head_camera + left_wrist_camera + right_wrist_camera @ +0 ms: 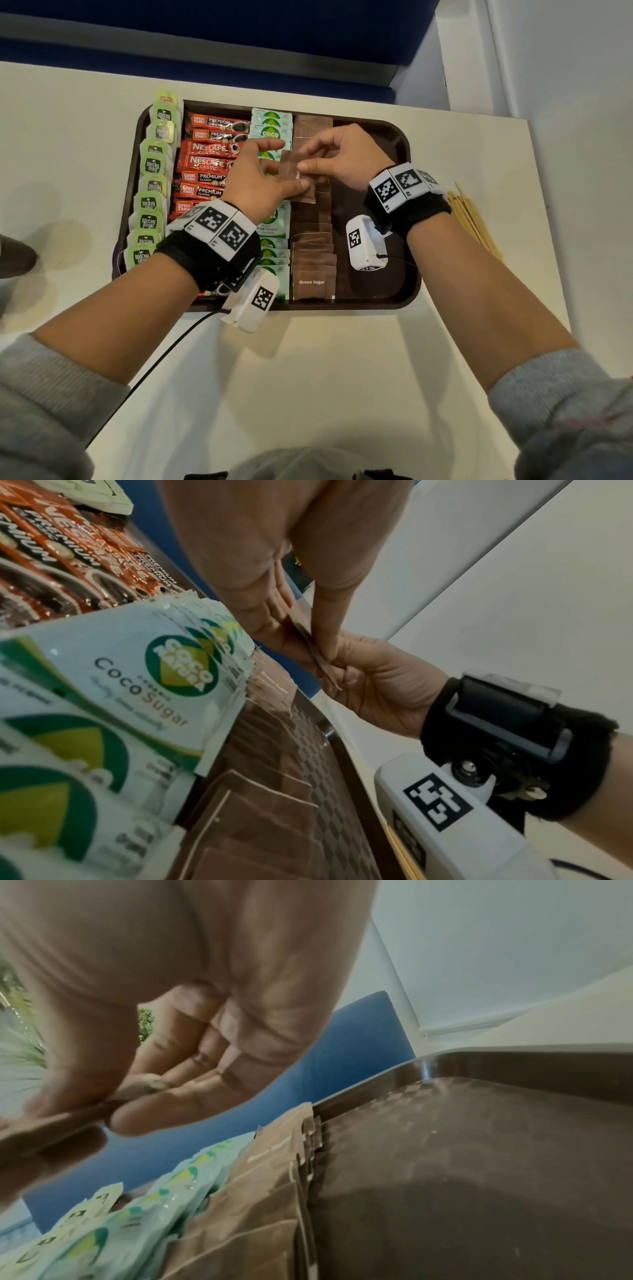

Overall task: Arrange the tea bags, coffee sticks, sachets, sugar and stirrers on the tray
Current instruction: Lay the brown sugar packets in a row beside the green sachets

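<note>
Over the middle of the brown tray (pixel 394 137), both hands hold a small bunch of brown sugar packets (pixel 292 169). My left hand (pixel 274 174) pinches the packets (pixel 320 658) between thumb and fingers. My right hand (pixel 308 159) grips the same packets (pixel 44 1129) from the other side with thumb and forefinger (pixel 137 1118). On the tray lie rows of green tea bags (pixel 154 192), red coffee sticks (pixel 209 161), Coco Sugar sachets (pixel 272 126) and brown sugar packets (pixel 313 270). Wooden stirrers (pixel 474 219) lie on the table to the right of the tray.
The tray's right-hand strip (pixel 373 284) is bare dark brown. The tray sits on a white table (pixel 308 377) whose far edge meets a blue panel (pixel 239 31). A black cable (pixel 164 356) runs from my left wrist across the table.
</note>
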